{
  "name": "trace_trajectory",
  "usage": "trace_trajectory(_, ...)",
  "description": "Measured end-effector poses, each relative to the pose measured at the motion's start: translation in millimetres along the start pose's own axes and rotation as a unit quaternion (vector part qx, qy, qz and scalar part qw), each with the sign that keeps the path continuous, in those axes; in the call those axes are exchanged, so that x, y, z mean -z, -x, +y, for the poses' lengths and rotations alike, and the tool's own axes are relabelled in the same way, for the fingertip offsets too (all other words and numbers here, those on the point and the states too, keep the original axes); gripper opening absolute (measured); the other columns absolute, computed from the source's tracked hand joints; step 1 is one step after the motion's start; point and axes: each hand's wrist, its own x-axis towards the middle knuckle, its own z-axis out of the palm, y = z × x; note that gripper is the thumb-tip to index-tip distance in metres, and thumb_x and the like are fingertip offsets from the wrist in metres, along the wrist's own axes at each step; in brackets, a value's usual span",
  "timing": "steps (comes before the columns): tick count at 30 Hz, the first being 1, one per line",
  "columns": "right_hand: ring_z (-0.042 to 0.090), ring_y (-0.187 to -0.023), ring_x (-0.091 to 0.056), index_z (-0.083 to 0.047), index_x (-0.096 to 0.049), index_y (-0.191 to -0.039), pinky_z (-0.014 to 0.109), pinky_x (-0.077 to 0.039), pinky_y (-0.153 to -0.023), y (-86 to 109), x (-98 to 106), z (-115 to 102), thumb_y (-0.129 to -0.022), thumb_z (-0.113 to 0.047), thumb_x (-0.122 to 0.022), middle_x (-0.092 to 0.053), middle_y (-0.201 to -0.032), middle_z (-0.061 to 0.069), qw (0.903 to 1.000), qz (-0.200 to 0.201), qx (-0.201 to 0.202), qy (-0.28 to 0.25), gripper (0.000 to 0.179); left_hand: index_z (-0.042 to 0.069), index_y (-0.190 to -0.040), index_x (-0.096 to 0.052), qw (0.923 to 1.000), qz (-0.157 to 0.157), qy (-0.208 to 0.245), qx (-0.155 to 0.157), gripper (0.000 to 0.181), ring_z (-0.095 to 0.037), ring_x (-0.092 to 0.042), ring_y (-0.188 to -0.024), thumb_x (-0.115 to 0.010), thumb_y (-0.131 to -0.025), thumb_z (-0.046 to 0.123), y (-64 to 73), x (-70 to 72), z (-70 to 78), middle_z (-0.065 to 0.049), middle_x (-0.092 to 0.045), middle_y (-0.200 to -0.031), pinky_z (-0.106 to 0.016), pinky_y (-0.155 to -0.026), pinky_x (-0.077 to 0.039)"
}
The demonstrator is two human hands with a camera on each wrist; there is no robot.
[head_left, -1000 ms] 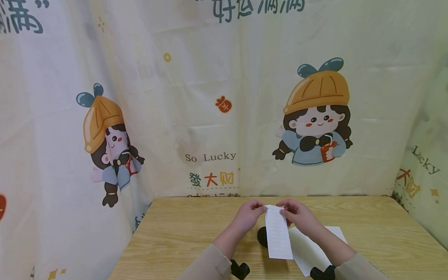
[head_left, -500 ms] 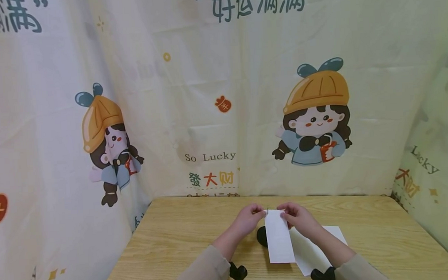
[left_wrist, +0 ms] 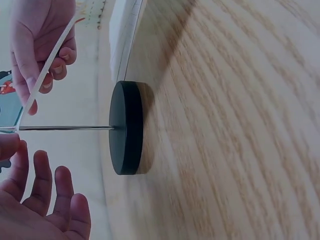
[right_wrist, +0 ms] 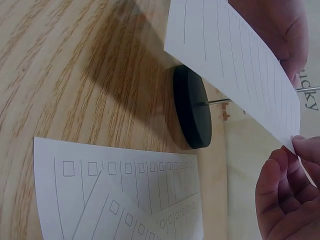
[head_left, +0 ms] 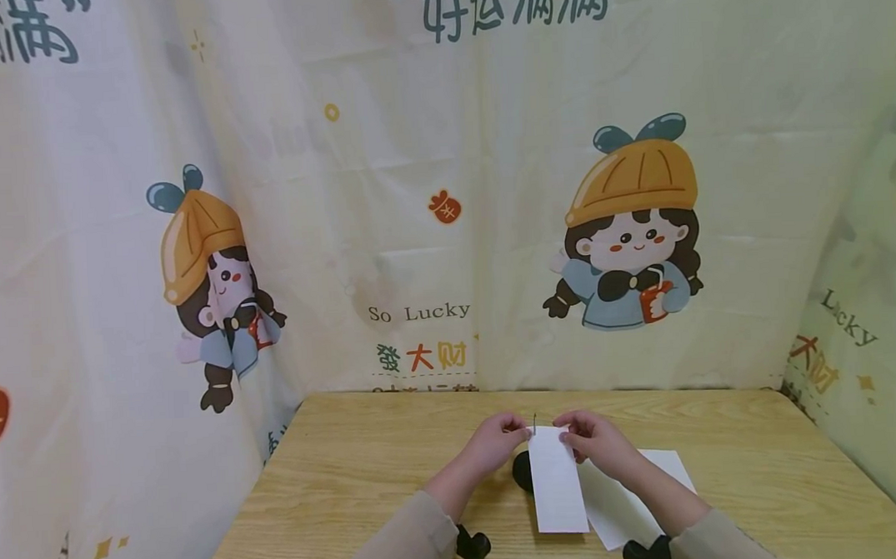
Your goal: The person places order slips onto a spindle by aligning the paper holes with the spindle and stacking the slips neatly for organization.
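only the right wrist view shows checkboxes (right_wrist: 112, 168) on the flat paper (right_wrist: 75, 200); left hand (head_left: 494, 441) and right hand (head_left: 596, 440), angled inward, pinch the lined slip (head_left: 558, 485) by its far corners.

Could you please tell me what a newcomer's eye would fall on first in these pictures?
Probably the orange-hatted cartoon figures on the pale backdrop behind the table. Next, below them, the white slip that the left hand and right hand hold, a thin rod's tip showing above it. That rod rises from a round black base on the table.
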Motion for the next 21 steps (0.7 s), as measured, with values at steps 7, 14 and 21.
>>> trace_trajectory(7, 0.022, -0.068, -0.055, 0.002, -0.063, -0.117, 0.031, -0.051, -0.062, 1.6, -0.6, 2.2, -0.094, -0.009, -0.066, -0.053, -0.082, 0.007, 0.9998, -0.014, 0.015, -0.009, 0.025, 0.019, -0.092, -0.066, 0.9999, -0.004, 0.008, 0.008, 0.011, -0.014, -0.055, -0.09, -0.064, -0.097, 0.029, -0.6, 0.4, 1.8, 0.008, -0.063, -0.096, -0.037, -0.075, -0.044)
trace_trajectory(14, 0.021, -0.067, -0.054, 0.001, -0.063, -0.117, 0.031, -0.05, -0.062, 1.9, -0.8, 3.4, -0.094, -0.01, -0.066, -0.053, -0.08, 0.006, 0.9997, -0.022, 0.015, 0.0, 0.025, 0.019, -0.089, -0.066, 0.9999, -0.003, -0.005, 0.01, 0.01, -0.014, -0.054, -0.083, -0.064, -0.097, 0.025, -1.0, -0.5, 1.8, 0.008, -0.062, -0.091, -0.035, -0.071, -0.043)
trace_trajectory(21, 0.02, -0.067, -0.054, -0.002, -0.062, -0.116, 0.033, -0.049, -0.062, 1.8, 0.0, 7.2, -0.095, -0.011, -0.065, -0.053, -0.078, 0.006, 0.9993, -0.034, 0.006, 0.017, 0.023, 0.018, -0.088, -0.065, 0.9995, 0.001, -0.032, 0.008, 0.011, -0.014, -0.054, -0.082, -0.067, -0.095, 0.026, 0.0, -1.9, 0.8, 0.007, -0.061, -0.09, -0.034, -0.07, -0.044)
